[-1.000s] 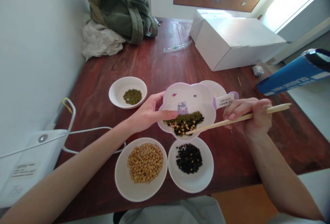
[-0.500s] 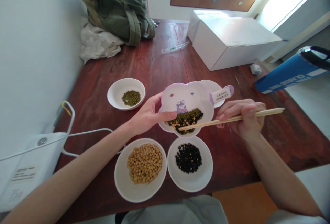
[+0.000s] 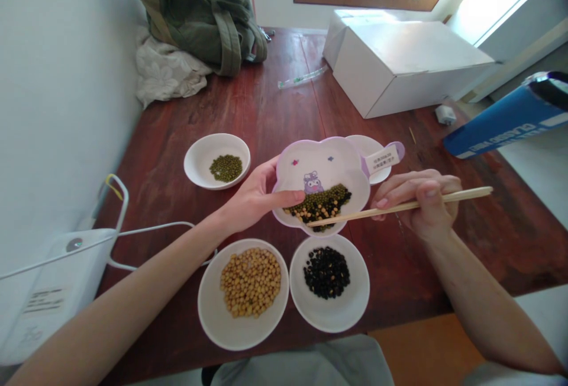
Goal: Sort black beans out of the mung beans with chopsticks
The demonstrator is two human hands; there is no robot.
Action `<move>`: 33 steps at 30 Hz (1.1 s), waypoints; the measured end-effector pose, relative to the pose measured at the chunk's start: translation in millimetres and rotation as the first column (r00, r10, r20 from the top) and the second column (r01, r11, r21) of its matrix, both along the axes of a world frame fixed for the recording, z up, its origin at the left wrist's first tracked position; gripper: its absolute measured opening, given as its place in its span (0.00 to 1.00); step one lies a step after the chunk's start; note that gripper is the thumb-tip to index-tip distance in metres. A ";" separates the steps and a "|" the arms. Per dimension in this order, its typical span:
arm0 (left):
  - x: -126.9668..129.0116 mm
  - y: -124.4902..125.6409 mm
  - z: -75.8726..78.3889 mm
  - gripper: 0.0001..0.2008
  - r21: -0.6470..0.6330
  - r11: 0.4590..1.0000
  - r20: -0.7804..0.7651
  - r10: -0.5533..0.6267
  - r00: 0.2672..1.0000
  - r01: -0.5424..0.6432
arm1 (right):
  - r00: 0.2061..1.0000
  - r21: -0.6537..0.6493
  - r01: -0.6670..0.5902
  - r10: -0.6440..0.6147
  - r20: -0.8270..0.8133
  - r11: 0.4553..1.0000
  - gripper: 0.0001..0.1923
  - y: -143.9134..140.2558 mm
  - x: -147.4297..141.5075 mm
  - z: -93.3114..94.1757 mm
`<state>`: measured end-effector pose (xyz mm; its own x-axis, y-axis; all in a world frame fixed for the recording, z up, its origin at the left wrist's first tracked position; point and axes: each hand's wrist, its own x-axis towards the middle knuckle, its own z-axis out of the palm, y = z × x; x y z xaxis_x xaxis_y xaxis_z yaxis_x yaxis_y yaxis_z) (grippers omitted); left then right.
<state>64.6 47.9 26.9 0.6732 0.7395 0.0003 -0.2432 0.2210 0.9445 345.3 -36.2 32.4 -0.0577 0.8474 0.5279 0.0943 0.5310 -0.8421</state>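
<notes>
My left hand grips the left rim of a flower-shaped bowl with a purple edge, tilted toward me, thumb inside it. Mixed green, yellow and black beans lie heaped at its lower side. My right hand holds a pair of wooden chopsticks, their tips resting in the mixed beans. In front of me stand a white dish of yellow soybeans and a white dish of black beans. A white dish of green mung beans sits to the left, farther back.
The dark red wooden table carries a white box at the back right, a green bag on pale cloth at the back left, and a blue box at the right. A white appliance with a cord stands left.
The chopstick tips have shifted left across the mixed beans and the right hand has moved slightly left. The left hand keeps hold of the tilted bowl.
</notes>
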 end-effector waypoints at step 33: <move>-3.1 1.2 -1.0 0.27 -0.030 0.999 0.071 -0.033 0.997 0.035 | 0.999 0.022 -0.029 0.029 0.023 0.999 0.26 1.1 3.4 0.2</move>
